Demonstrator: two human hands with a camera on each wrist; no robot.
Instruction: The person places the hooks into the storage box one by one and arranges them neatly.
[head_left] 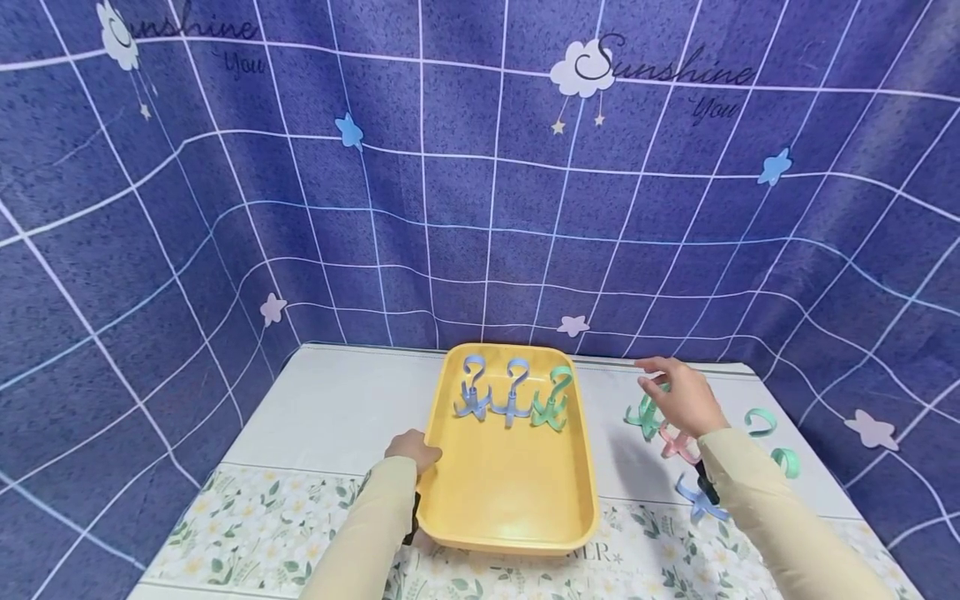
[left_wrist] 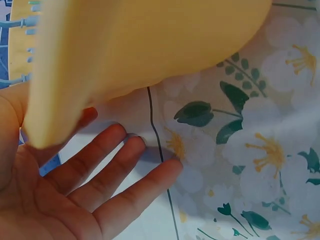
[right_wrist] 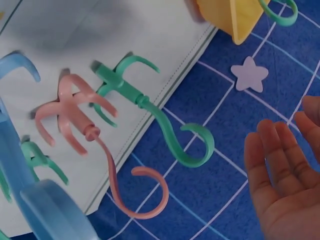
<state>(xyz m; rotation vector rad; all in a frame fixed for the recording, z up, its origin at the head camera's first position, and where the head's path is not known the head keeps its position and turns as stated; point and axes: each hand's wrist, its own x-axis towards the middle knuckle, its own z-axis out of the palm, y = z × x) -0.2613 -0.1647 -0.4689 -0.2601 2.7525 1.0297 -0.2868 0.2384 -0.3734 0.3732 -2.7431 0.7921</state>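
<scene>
A yellow tray (head_left: pixel 510 492) lies with my left hand (head_left: pixel 414 451) gripping its left rim, the thumb over the edge and the fingers extended beneath. Two blue claw hooks, left (head_left: pixel 473 405) and middle (head_left: pixel 512 409), and a green claw hook (head_left: pixel 550 412) lie in a row at the tray's far end. To the tray's right, my right hand (head_left: pixel 684 398) hovers with loosely bent fingers, holding nothing. Near it are a green claw hook (right_wrist: pixel 122 87), a pink claw hook (right_wrist: pixel 72 112) and a blue claw hook (head_left: pixel 701 502), partly hidden by the right arm.
Farther right, green curved hook ends (head_left: pixel 761 422) show beyond the right sleeve. A white cloth with a floral front part (head_left: pixel 285 517) covers the table. Blue gridded fabric (head_left: pixel 465 208) rises behind and at both sides.
</scene>
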